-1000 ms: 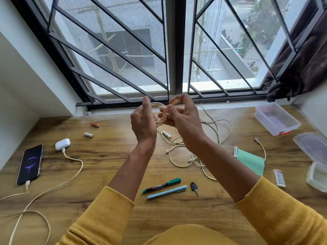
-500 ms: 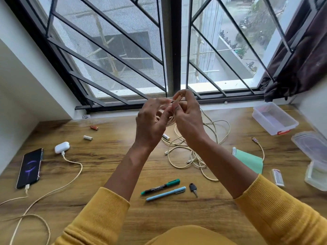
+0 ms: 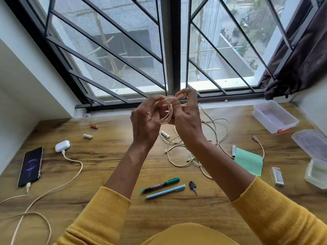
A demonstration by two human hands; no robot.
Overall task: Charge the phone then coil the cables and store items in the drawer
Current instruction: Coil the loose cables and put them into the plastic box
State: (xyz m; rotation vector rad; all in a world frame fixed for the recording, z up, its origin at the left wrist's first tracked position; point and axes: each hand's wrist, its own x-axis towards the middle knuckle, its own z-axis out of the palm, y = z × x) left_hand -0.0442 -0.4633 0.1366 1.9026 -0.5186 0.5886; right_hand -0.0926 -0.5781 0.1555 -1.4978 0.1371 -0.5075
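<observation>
Both your hands are raised over the desk (image 3: 109, 206), working one cream cable coil (image 3: 167, 113) between them. Your left hand (image 3: 146, 121) has fingers curled round the loops on the coil's left side; your right hand (image 3: 187, 119) grips the right side, w/ thumb and forefinger pinching the cable's plug end (image 3: 180, 97) just above the coil. Coil is off the desk, in front of the window frame (image 3: 170, 50).

Below your hands, a loose tangle of cream cables (image 3: 208, 137) lies on the wood, one plug end (image 3: 254, 138) trailing out to the right near a green paper (image 3: 249, 160). Far left, the phone (image 3: 31, 166) lies flat, screen lit, w/ a cable (image 3: 58, 189) plugged into its near end. Just beside it a white earbud case (image 3: 62, 146) also has a cable in it.

Near you: green marker (image 3: 160, 185), blue pen (image 3: 165, 191), small key (image 3: 192, 186). Batteries (image 3: 88, 136) are scattered toward the window. Clear plastic boxes (image 3: 275, 116) sit at the right edge. Drawer isn't in view.
</observation>
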